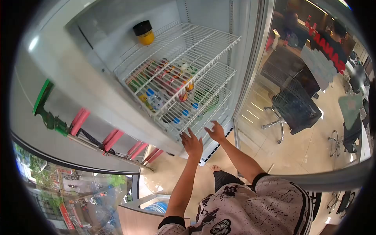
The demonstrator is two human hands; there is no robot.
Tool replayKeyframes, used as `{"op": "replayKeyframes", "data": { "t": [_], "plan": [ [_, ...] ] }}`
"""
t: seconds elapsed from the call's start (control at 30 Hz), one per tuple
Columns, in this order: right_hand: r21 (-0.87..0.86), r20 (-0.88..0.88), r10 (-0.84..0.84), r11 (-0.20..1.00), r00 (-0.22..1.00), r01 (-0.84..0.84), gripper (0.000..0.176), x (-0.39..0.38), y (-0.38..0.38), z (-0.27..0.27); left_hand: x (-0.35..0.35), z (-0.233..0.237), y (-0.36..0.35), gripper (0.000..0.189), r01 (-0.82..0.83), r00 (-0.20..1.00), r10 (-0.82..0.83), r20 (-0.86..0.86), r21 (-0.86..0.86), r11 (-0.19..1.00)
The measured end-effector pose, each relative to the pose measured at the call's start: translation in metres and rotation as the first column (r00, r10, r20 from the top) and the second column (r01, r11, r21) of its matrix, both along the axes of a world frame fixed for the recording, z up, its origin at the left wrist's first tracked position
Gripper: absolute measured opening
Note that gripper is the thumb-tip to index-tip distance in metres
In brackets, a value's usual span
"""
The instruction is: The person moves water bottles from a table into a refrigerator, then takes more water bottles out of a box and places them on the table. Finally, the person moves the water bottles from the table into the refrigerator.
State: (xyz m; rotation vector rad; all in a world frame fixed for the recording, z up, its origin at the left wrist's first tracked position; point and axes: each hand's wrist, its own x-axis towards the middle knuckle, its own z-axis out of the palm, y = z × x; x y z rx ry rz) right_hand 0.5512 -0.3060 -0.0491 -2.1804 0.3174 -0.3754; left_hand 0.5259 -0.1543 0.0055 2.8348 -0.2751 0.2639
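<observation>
Both bare hands reach toward the front of an open fridge with white wire shelves. My left hand is empty, fingers spread, near the front edge of the lower shelves. Just right of it, my right hand is empty too, its fingers apart. A jar with a black lid and yellow contents stands on the top shelf at the left. Below that shelf, seen through the wires, lie rows of cans and cartons. Bottles with blue caps stand lower down, partly hidden by the wires.
The glass door stands open at the right, with a black office chair beyond it. A green-ended pole with pink rolls leans at the left. An open box sits below. A person is at the upper right.
</observation>
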Motion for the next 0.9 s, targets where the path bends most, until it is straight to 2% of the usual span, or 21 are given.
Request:
{"op": "replayKeyframes", "data": {
  "t": [0.07, 0.1, 0.17, 0.2, 0.23, 0.3, 0.33, 0.37, 0.47, 0.5, 0.57, 0.6, 0.63, 0.67, 0.7, 0.77, 0.83, 0.87, 0.9],
  "plan": [
    [0.021, 0.025, 0.041, 0.999, 0.999, -0.042, 0.059, 0.038, 0.007, 0.046, 0.032, -0.003, -0.006, 0.077, -0.135, 0.989, 0.138, 0.051, -0.065, 0.989],
    [0.019, 0.02, 0.051, 0.998, 0.998, -0.052, 0.059, 0.058, 0.006, 0.045, 0.044, -0.001, -0.008, 0.077, -0.145, 0.988, 0.148, 0.046, -0.067, 0.987],
    [-0.125, 0.091, 0.239, 0.966, 0.967, -0.227, 0.061, 0.097, 0.006, 0.038, 0.067, 0.002, -0.008, 0.074, -0.174, 0.923, 0.18, 0.339, -0.048, 0.984],
    [-0.222, 0.111, 0.324, 0.93, 0.939, -0.294, 0.06, 0.104, 0.007, 0.053, 0.082, -0.01, -0.001, 0.066, -0.143, 0.912, 0.158, 0.377, -0.068, 0.987],
    [-0.224, 0.111, 0.333, 0.926, 0.936, -0.303, 0.06, 0.111, 0.006, 0.049, 0.095, -0.025, -0.001, 0.066, -0.152, 0.911, 0.167, 0.378, -0.07, 0.986],
    [-0.353, 0.049, 0.387, 0.869, 0.921, -0.346, 0.057, 0.126, 0.0, 0.029, 0.114, -0.041, -0.004, 0.061, -0.22, 0.845, 0.155, 0.512, 0.069, 0.973],
    [-0.328, 0.078, 0.392, 0.879, 0.917, -0.348, 0.052, 0.13, -0.001, 0.022, 0.117, -0.044, -0.007, 0.052, -0.333, 0.696, 0.122, 0.708, 0.168, 0.928],
    [-0.328, 0.071, 0.403, 0.873, 0.912, -0.36, 0.052, 0.128, -0.005, 0.014, 0.116, -0.048, -0.008, 0.052, -0.344, 0.698, 0.132, 0.703, 0.168, 0.924],
    [-0.174, 0.17, 0.365, 0.926, 0.916, -0.336, 0.044, 0.117, -0.008, 0.031, 0.118, -0.045, -0.004, 0.051, -0.318, 0.725, -0.027, 0.688, 0.369, 0.873],
    [-0.176, 0.174, 0.378, 0.92, 0.909, -0.349, 0.044, 0.114, -0.008, 0.033, 0.117, -0.04, -0.004, 0.049, -0.251, 0.742, -0.043, 0.67, 0.335, 0.908],
    [-0.038, 0.138, 0.312, 0.95, 0.94, -0.31, 0.044, 0.105, -0.013, 0.037, 0.118, -0.034, -0.009, 0.047, -0.215, 0.766, -0.051, 0.641, 0.33, 0.919],
    [-0.106, 0.233, 0.317, 0.948, 0.919, -0.3, 0.045, 0.102, -0.014, 0.04, 0.117, -0.036, -0.013, 0.047, -0.229, 0.764, -0.035, 0.644, 0.322, 0.919],
    [-0.114, 0.235, 0.332, 0.943, 0.914, -0.313, 0.045, 0.098, -0.015, 0.043, 0.115, -0.037, -0.015, 0.045, -0.132, 0.857, -0.051, 0.512, 0.314, 0.94],
    [-0.03, 0.173, 0.269, 0.963, 0.948, -0.268, 0.044, 0.091, -0.016, 0.046, 0.112, -0.038, -0.016, 0.043, -0.037, 0.926, -0.075, 0.369, 0.288, 0.957],
    [0.051, 0.103, 0.209, 0.975, 0.973, -0.215, 0.043, 0.083, -0.016, 0.048, 0.115, -0.047, -0.015, 0.042, 0.091, 0.9, -0.152, 0.408, 0.166, 0.982],
    [0.014, 0.166, 0.223, 0.974, 0.961, -0.228, 0.04, 0.07, -0.019, 0.039, 0.091, -0.015, -0.025, 0.041, 0.024, 0.874, -0.169, 0.456, 0.307, 0.951],
    [0.155, 0.389, 0.123, 0.968, 0.913, -0.196, 0.038, 0.058, -0.016, 0.035, 0.086, -0.024, -0.018, 0.039, 0.314, 0.823, -0.439, 0.36, 0.355, 0.881],
    [0.137, 0.386, 0.12, 0.973, 0.915, -0.185, 0.037, 0.052, -0.017, 0.035, 0.077, -0.027, -0.019, 0.035, 0.356, 0.808, -0.437, 0.395, 0.264, 0.896],
    [0.117, 0.379, 0.123, 0.977, 0.917, -0.179, 0.037, 0.042, -0.019, 0.042, 0.069, -0.011, -0.019, 0.034, 0.413, 0.752, -0.496, 0.434, 0.277, 0.868]
  ]
}}
